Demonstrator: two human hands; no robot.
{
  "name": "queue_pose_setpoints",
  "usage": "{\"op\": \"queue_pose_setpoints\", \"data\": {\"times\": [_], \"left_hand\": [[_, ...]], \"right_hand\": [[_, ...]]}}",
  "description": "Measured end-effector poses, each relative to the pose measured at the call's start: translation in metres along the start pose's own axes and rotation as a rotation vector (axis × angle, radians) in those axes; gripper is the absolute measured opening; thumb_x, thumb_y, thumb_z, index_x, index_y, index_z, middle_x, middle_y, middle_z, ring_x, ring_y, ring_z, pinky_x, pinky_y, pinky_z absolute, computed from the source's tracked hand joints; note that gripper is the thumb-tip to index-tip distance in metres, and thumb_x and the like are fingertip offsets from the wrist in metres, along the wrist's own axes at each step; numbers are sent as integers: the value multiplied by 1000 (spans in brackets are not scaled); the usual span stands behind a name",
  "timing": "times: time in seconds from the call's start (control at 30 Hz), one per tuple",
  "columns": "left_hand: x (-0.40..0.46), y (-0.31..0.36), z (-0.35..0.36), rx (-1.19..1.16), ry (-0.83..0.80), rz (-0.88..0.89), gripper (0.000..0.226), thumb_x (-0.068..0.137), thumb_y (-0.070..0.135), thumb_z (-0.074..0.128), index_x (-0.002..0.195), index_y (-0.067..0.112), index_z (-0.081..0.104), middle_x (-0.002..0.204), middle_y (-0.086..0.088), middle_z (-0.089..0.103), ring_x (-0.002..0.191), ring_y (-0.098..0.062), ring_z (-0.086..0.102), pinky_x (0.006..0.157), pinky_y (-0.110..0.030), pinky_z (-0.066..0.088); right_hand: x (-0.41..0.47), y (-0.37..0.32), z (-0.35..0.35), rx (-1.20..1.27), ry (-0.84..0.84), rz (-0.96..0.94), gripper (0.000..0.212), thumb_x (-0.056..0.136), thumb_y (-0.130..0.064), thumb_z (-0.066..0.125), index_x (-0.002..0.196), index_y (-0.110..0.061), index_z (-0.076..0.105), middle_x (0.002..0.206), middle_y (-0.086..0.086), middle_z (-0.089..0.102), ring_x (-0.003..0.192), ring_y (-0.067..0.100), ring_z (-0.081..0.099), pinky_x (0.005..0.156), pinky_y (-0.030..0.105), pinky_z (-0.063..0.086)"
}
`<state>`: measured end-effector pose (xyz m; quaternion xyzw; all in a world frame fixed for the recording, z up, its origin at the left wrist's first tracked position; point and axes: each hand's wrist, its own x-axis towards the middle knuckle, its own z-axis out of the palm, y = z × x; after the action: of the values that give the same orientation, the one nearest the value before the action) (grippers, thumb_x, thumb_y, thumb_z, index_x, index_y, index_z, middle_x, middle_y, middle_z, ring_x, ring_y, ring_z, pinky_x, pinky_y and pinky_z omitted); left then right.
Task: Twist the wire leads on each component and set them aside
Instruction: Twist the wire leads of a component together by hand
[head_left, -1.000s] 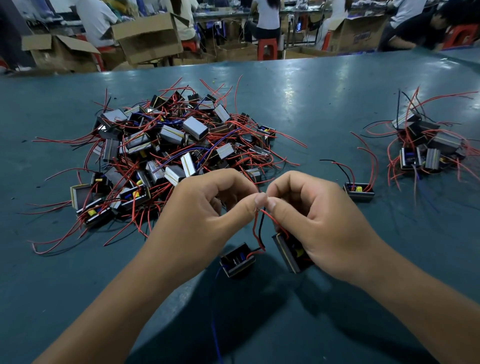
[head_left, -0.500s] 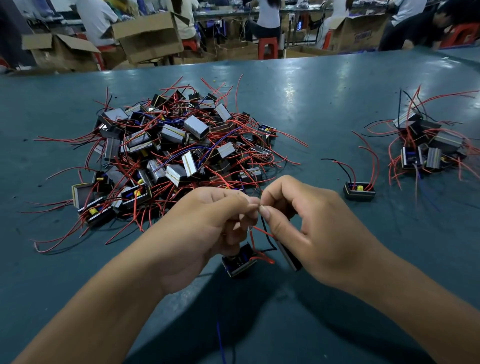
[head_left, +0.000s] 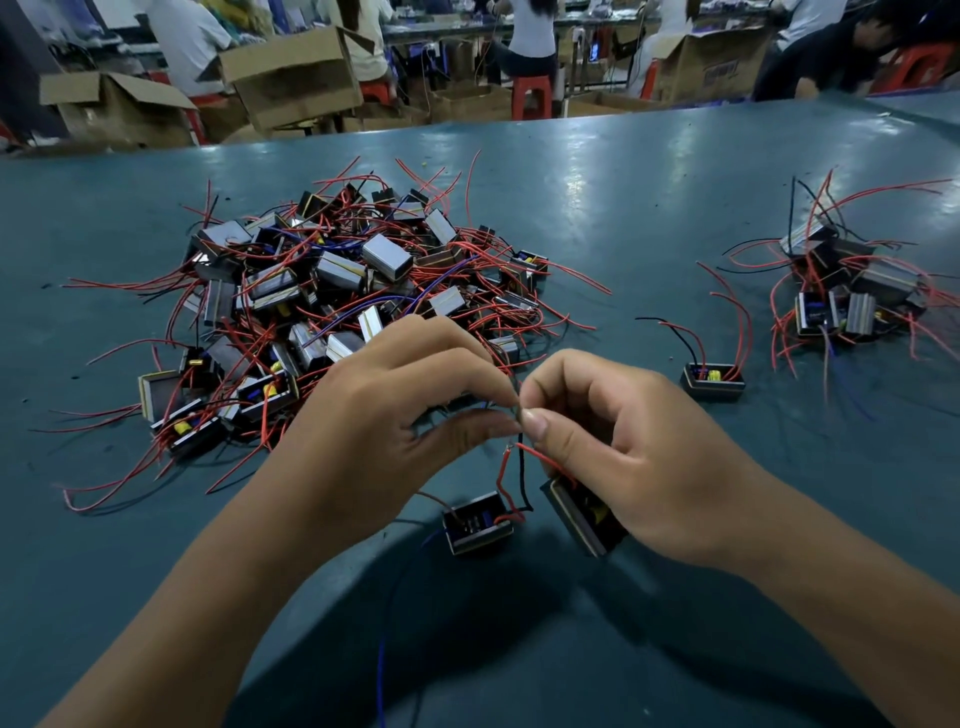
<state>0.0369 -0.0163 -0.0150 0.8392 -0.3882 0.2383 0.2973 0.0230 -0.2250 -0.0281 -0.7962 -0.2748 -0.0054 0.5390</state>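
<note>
Two small components hang below the hands by their wires, one (head_left: 477, 522) resting on the surface (head_left: 649, 208), the other (head_left: 584, 514) tilted under the right hand (head_left: 639, 447). Both the left hand (head_left: 395, 415) and the right pinch the bare wire ends (head_left: 517, 410) between thumb and forefinger, fingertips meeting, wrists raised. A slipped pinch could let the twist unwind; pulling too hard might strain the thin leads, or tangle them in the big pile (head_left: 332, 306) just behind.
</note>
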Motion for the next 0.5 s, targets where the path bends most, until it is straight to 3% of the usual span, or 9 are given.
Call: {"op": "queue_pose_setpoints", "data": {"times": [0.1, 0.23, 0.4, 0.5], "left_hand": [[0, -1, -1, 18, -13, 33, 21, 94, 30, 66, 90, 11, 74, 95, 6, 60, 85, -20, 59, 73, -36, 49], [0, 0, -2, 20, -54, 26, 22, 95, 31, 64, 90, 12, 73, 95, 4, 61, 87, -21, 60, 73, -40, 49], [0, 5, -1, -98, -106, -80, 20, 98, 28, 59, 89, 13, 66, 90, 7, 56, 80, -8, 53, 71, -19, 39], [-1, 12, 3, -232, -118, -231, 17, 99, 28, 59, 85, 19, 63, 75, 12, 52, 64, -3, 48, 61, -12, 33]], "right_hand": [[-1, -1, 0, -68, 4, -38, 7, 95, -29, 55, 88, -29, 57, 68, -4, 58, 60, 23, 51, 54, 38, 44], [-1, -2, 0, -181, 7, -107, 7, 96, -26, 54, 90, -28, 54, 71, -5, 57, 62, 19, 52, 59, 38, 44], [-1, -2, 2, -273, 58, -174, 6, 98, -24, 54, 92, -22, 55, 71, -8, 56, 65, 18, 54, 59, 33, 43], [-1, -2, 3, -331, 92, -202, 7, 98, -22, 54, 95, -17, 57, 73, -9, 56, 68, 17, 55, 61, 31, 43]]}}
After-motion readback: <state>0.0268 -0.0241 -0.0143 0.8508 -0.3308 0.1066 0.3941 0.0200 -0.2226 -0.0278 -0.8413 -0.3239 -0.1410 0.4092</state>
